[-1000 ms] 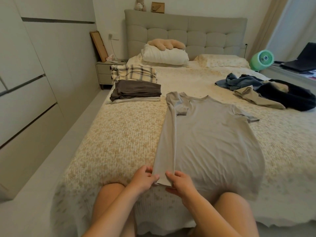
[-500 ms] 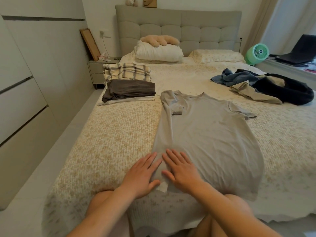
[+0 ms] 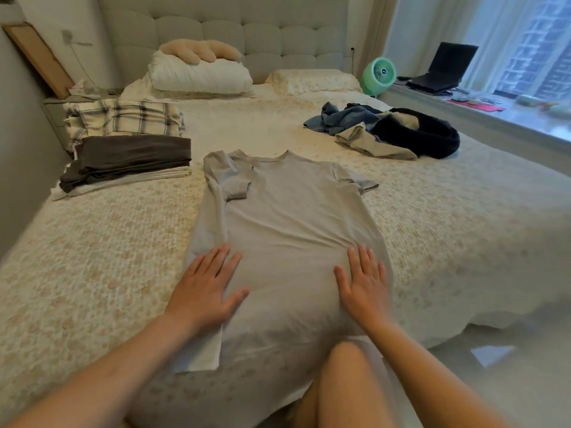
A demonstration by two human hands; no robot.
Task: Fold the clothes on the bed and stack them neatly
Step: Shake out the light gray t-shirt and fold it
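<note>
A grey T-shirt (image 3: 290,217) lies flat on the bed (image 3: 448,230), collar away from me, its left side and sleeve folded inward. My left hand (image 3: 205,288) presses flat on the folded left edge near the hem. My right hand (image 3: 364,285) lies flat with spread fingers on the shirt's right side. A folded stack (image 3: 123,162) with a dark grey garment on top sits at the left, behind it a folded plaid piece (image 3: 123,118). An unfolded heap (image 3: 392,131) of blue, beige and black clothes lies at the right.
Pillows (image 3: 197,74) and a plush toy rest against the headboard. A nightstand (image 3: 58,109) stands at the far left. A green fan (image 3: 378,74) and a laptop (image 3: 441,69) sit on the window ledge at the right. My knee (image 3: 349,381) is at the bed's near edge.
My hands let go of the shirt's hem and went flat on the fabric. The right hand then slid rightwards across the shirt, away from the left hand. The camera turned to the right.
</note>
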